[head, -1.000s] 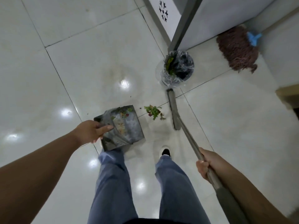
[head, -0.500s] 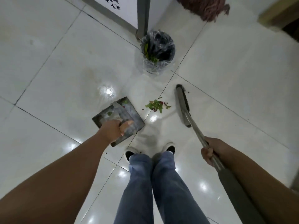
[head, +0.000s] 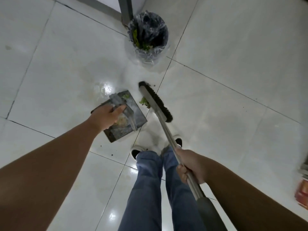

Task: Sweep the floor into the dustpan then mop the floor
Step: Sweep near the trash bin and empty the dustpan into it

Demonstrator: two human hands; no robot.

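Left hand point(head: 106, 117) gripping the handle of the dustpan point(head: 131, 114), fingers point(head: 119, 108) curled round it, thumb side up. Dustpan flat on the white tiled floor point(head: 233, 64), its open lip facing the broom, crumbs and green bits already inside. Right hand point(head: 190, 167) clenched round the metal broom handle point(head: 166, 130), fingers wrapped tight just above the dark grip sleeve. Broom head point(head: 156, 100) down on the floor just beside the dustpan's right edge, bristles dark, angled along a tile seam. Small heap of green scraps point(head: 144, 102) pinched between broom head and dustpan lip, touching the bristles. A few dark specks loose near the dustpan's near corner. Lined bin point(head: 148, 35) beyond the broom, against a grey post point(head: 126, 9), well apart from the dustpan. Feet in white shoes point(head: 141, 148) close below dustpan and broom. Open tile to the right of the broom and to the far left of the dustpan.
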